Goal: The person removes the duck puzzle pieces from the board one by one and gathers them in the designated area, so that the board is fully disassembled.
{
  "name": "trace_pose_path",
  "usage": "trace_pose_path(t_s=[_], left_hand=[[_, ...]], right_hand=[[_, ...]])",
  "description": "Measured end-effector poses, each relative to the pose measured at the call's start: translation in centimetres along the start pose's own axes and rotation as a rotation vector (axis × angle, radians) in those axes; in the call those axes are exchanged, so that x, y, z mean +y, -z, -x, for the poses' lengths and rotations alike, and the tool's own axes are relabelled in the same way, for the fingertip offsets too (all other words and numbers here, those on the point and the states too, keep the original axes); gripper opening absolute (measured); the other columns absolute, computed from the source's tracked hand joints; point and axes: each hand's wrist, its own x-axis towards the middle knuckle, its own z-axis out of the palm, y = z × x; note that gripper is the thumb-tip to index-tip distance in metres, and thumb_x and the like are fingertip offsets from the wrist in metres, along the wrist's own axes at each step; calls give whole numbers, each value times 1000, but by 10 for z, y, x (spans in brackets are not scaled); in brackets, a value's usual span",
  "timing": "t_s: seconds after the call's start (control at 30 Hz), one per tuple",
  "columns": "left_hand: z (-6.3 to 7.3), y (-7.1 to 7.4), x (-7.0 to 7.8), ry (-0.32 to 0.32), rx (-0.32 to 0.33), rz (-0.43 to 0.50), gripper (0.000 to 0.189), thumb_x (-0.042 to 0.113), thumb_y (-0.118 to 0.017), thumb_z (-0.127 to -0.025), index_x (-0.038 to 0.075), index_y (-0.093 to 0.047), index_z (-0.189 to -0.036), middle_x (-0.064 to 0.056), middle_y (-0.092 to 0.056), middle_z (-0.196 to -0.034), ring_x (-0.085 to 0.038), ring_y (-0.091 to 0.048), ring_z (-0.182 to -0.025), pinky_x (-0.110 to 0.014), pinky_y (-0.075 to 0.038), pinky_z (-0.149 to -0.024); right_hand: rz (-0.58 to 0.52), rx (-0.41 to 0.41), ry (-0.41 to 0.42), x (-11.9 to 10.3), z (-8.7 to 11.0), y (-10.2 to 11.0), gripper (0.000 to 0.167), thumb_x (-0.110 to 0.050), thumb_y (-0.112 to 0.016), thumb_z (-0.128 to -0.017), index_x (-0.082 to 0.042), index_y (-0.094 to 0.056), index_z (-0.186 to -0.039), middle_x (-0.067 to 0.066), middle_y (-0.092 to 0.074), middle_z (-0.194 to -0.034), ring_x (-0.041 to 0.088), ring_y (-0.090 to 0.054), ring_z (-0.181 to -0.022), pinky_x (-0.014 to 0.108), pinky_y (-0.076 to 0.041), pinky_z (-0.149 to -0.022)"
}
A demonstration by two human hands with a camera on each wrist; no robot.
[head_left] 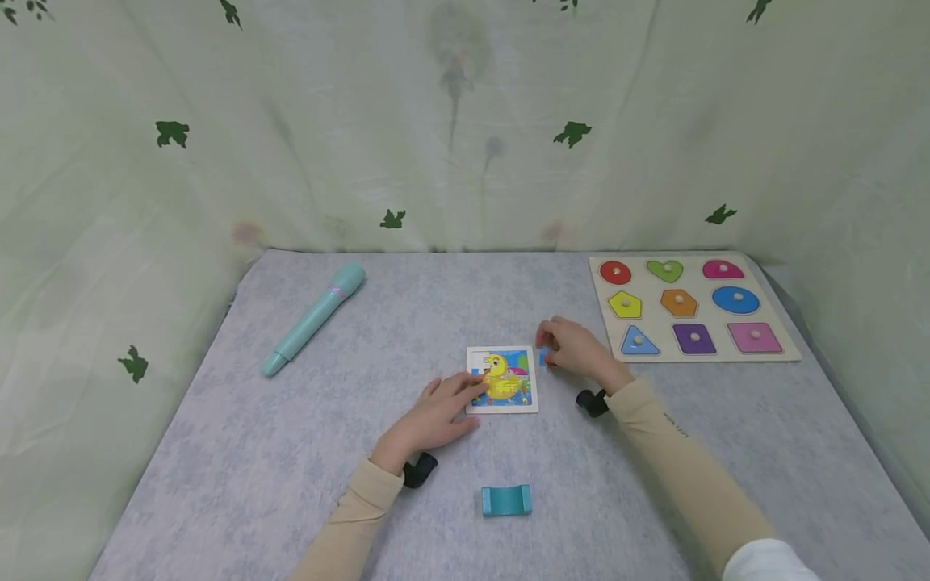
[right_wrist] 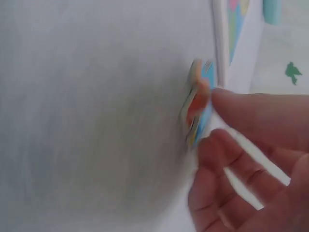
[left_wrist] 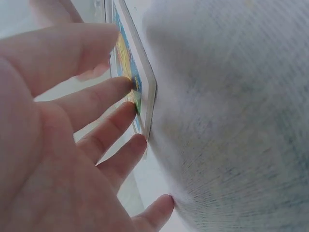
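A small square duck jigsaw puzzle (head_left: 517,386) in a pale frame lies in the middle of the table. Its upper left part shows bare, light board. My left hand (head_left: 439,415) rests its fingertips on the puzzle's left side, fingers fairly straight; the left wrist view has them along the frame's edge (left_wrist: 150,96). Just right of the frame, my right hand (head_left: 579,351) pinches a small blue and orange puzzle piece (right_wrist: 205,104) between thumb and curled fingers, close over the tabletop. The piece is blurred in the right wrist view and partly hidden by the hand in the head view.
A wooden shape board (head_left: 606,311) with knobbed coloured pieces lies at the back right. A turquoise, microphone-shaped stick (head_left: 312,323) lies at the back left. Nearer the front is a small teal bracket-like block (head_left: 506,501). Patterned curtains (head_left: 465,161) hang behind the table.
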Motion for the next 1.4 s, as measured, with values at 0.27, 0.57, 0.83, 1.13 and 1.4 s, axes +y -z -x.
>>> trace_pose_path(t_s=[0.27,0.57,0.83,1.13,1.4], left_hand=[[-7,1,2,-49,21,-19,46,20,-57,-96,7,-50,-140,-7,-41,-144,-28,-31,-135,-56,-21,-104],[-15,2,2,-71,-55,-46,51,22,-56,-97,9,-44,-144,-2,-36,-151,-29,-25,-138,-58,-22,-100],[-16,2,2,-46,-90,-53,55,24,-57,-96,13,-40,-147,-1,-33,-152,-30,-22,-139,-61,-18,-101],[-15,4,4,-26,-99,-10,52,20,-57,-96,13,-42,-146,-2,-33,-152,-31,-21,-139,-62,-16,-101],[-15,5,4,-11,-104,2,52,22,-55,-97,15,-41,-147,-1,-33,-152,-30,-20,-140,-61,-15,-102]], right_hand=[[-261,-78,156,-15,-11,-12,19,5,-66,-84,-3,-66,-101,6,-62,-99,20,-53,-84,33,-47,-73],[-145,-180,196,-31,-23,-21,28,2,-68,-81,-8,-69,-107,4,-56,-97,18,-50,-86,32,-43,-79],[-100,-250,173,-37,-27,-20,35,6,-67,-78,-10,-67,-109,7,-50,-98,20,-46,-84,33,-41,-77],[-139,-237,136,-38,-27,-25,38,11,-65,-74,-10,-65,-106,8,-47,-101,22,-44,-88,34,-41,-78],[-160,-190,175,-35,-23,-26,36,11,-66,-77,-10,-64,-107,7,-50,-108,23,-47,-95,38,-42,-85]])
